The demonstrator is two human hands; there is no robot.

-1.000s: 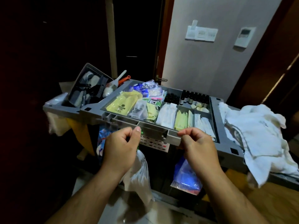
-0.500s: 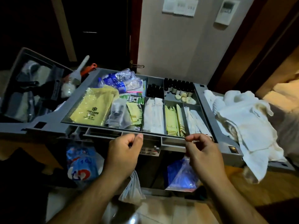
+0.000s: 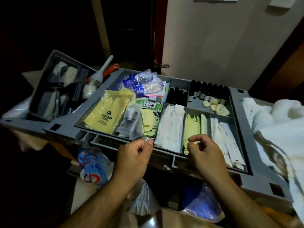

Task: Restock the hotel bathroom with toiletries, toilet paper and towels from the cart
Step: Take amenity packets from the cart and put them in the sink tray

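Left hand [image 3: 133,155] pinches what may be a small packet [image 3: 148,140]; right hand [image 3: 204,149] hangs loosely curled above yellow-green sachets [image 3: 191,125].

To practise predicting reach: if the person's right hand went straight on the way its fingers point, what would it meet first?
Probably the pale yellow-green sachets lying just ahead of the right hand, though depth is unclear.
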